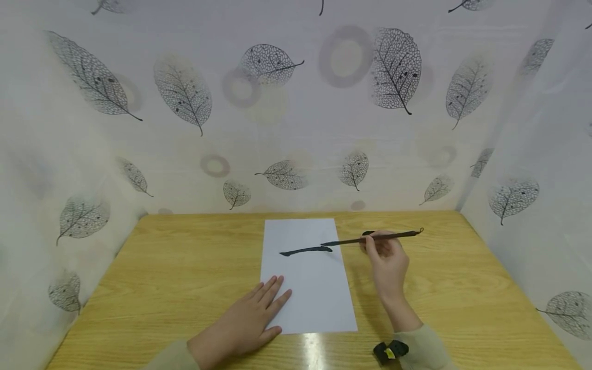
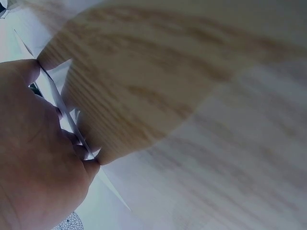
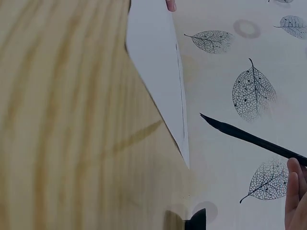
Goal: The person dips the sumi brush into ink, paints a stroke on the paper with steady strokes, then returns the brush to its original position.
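A white sheet of paper [image 1: 305, 298] lies on the wooden table, with one long dark brush stroke [image 1: 305, 251] across its upper half. My right hand [image 1: 388, 262] pinches a dark writing brush [image 1: 342, 242] by its handle, tilted nearly level. In the head view the brush tip appears just over the stroke's right end; the right wrist view shows the tip [image 3: 206, 117] raised off the paper. My left hand [image 1: 252, 318] rests with spread, straight fingers on the paper's lower left edge. In the left wrist view the left hand [image 2: 38, 143] shows along the sheet's edge.
A small black object [image 1: 368, 233], partly hidden behind the right hand, stands on the table [image 1: 194, 267]; its kind cannot be told. A black wrist device [image 1: 390, 352] sits by the right sleeve. Leaf-printed cloth [image 1: 296, 128] hangs behind and at both sides.
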Demonstrator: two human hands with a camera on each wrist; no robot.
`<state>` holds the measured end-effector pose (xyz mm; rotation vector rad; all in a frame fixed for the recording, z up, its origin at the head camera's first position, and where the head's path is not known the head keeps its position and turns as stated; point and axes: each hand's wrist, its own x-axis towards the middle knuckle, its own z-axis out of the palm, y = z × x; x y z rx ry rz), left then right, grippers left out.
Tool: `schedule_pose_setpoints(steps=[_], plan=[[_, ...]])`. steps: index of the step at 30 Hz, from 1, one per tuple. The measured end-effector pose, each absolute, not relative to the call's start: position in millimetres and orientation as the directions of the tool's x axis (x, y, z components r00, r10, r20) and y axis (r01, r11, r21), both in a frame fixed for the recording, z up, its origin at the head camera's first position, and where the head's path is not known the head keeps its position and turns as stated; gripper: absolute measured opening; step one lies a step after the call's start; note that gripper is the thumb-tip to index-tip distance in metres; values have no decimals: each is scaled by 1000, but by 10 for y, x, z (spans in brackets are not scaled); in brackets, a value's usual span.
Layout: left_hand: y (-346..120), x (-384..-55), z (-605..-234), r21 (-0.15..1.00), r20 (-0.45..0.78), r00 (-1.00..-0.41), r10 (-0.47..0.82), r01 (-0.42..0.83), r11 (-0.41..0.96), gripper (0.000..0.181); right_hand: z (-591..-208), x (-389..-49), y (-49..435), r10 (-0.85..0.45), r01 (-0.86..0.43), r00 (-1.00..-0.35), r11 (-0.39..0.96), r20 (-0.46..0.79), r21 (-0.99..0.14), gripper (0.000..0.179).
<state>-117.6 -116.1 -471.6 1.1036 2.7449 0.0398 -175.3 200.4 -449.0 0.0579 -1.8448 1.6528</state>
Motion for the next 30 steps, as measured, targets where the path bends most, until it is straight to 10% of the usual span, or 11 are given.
schedule_pose_setpoints(steps=[30], plan=[[-1173, -1167, -4709, 97, -152, -704, 694, 688, 719, 69, -4341, -1764, 2181, 245, -583, -592, 527, 768, -618, 10]])
